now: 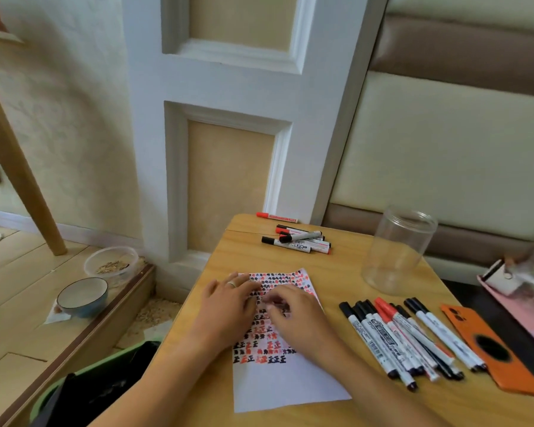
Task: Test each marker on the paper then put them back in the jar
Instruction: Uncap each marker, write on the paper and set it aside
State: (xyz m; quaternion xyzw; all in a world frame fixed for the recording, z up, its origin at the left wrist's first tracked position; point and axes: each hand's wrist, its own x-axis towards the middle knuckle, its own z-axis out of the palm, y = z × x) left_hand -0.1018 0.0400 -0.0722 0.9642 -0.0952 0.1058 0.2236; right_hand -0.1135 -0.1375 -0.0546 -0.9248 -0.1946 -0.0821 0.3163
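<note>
Resting left hand (pixel 228 306) flat on paper (pixel 287 383) | right hand (pixel 296 315) curled, grip unclear | clear cylindrical jar (pixel 396 251)

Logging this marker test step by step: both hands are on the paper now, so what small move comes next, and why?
Probably the right hand should reach for a marker from the row of markers beside it. Neither hand clearly holds one, the left hand rests on the paper, and the jar is empty.

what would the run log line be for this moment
hands: left flat on paper, right on paper, grip unclear | jar: empty, upright | markers: group right of paper, group at far edge
</note>
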